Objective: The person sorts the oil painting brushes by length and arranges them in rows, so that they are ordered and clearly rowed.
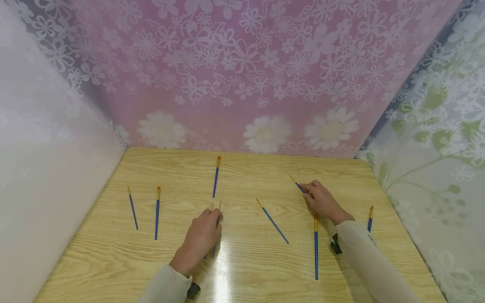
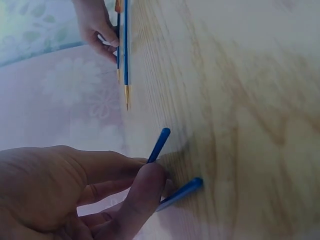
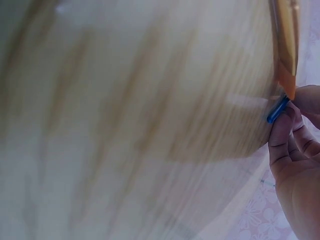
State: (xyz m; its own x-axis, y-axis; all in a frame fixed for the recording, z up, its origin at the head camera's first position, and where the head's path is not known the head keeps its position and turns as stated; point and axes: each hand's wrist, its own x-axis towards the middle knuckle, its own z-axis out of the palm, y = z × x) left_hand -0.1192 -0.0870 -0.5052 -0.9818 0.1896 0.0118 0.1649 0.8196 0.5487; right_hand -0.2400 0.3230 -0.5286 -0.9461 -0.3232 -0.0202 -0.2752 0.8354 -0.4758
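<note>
In the head view, the left hand (image 1: 201,236) is at the middle of the table, pinching a thin blue paintbrush (image 2: 159,145) between thumb and fingers. A second blue handle (image 2: 186,192) shows just beside it in the left wrist view; whether the hand touches it, I cannot tell. The right hand (image 1: 322,201), farther back on the right, pinches a slim brush (image 1: 299,187) whose gold end points back and left. Just below that hand lies a wider brush with an orange tip (image 1: 316,248), seen close in the right wrist view (image 3: 287,55).
On the wooden table (image 1: 113,261) lie more blue brushes: two at the left (image 1: 133,210) (image 1: 157,219), one at the back (image 1: 216,181), one slanted between the hands (image 1: 273,222), and one partly behind the right sleeve (image 1: 371,218). Flowered cloth (image 1: 242,75) hangs behind.
</note>
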